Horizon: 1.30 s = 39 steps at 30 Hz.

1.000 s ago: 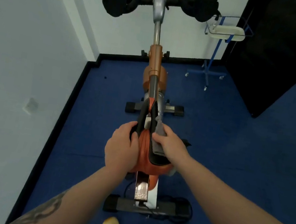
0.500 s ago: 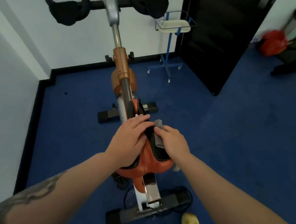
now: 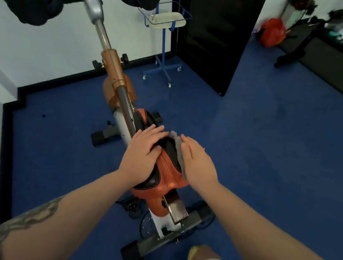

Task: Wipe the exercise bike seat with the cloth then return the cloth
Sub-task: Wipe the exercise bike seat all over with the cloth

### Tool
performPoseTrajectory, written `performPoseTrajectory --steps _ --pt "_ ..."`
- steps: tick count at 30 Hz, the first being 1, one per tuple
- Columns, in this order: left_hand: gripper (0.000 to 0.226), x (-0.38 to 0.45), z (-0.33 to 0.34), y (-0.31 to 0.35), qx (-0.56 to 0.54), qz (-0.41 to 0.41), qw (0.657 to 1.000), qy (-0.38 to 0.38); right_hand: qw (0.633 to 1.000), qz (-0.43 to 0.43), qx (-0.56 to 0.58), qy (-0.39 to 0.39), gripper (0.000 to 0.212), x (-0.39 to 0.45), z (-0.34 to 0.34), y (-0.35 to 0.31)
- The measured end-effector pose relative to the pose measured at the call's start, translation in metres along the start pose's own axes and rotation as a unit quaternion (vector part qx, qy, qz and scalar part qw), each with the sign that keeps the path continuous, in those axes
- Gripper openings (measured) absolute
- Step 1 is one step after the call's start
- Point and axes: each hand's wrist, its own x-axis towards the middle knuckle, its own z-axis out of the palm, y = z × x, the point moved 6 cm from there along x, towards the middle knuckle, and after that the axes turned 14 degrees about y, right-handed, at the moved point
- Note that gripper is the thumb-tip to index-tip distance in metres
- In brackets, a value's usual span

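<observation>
Left hand (image 3: 143, 155) flat on seat (image 3: 168, 170), grip released. Right hand (image 3: 197, 164), fingers straight, presses soft grey cloth (image 3: 178, 146) onto seat's right side. Seat smooth orange, black perforated panels. No legible writing.

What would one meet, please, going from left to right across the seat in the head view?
Left hand → seat → cloth → right hand.

Blue carpet floor (image 3: 272, 168), white walls (image 3: 33, 47), black door (image 3: 215, 31), blue wheeled stand (image 3: 164, 45).
</observation>
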Motion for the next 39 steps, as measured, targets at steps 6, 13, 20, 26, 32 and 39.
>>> performPoseTrajectory --steps 6,13,20,26,32,39 --pt "0.042 -0.006 -0.006 -0.007 -0.048 -0.056 0.995 0.059 0.967 -0.214 -0.134 0.038 0.054 -0.061 0.005 -0.022" --pt "0.037 -0.010 -0.011 -0.008 -0.063 -0.114 0.988 0.081 0.990 -0.089 -0.091 -0.058 0.051 0.014 0.010 -0.020" --pt "0.038 -0.011 -0.009 -0.010 -0.026 -0.102 0.992 0.070 0.964 -0.155 -0.218 0.007 0.063 -0.035 0.007 -0.012" --pt "0.037 -0.007 -0.007 -0.009 -0.022 -0.079 0.994 0.070 0.994 -0.042 -0.095 -0.032 0.048 0.009 0.010 -0.007" --pt "0.041 -0.010 -0.008 -0.009 -0.055 -0.066 0.995 0.057 0.993 0.053 0.010 0.101 0.050 -0.022 0.006 -0.004" --pt "0.042 0.003 -0.002 -0.012 -0.090 -0.036 0.995 -0.039 0.960 0.176 0.087 0.199 0.053 -0.044 0.015 -0.008"
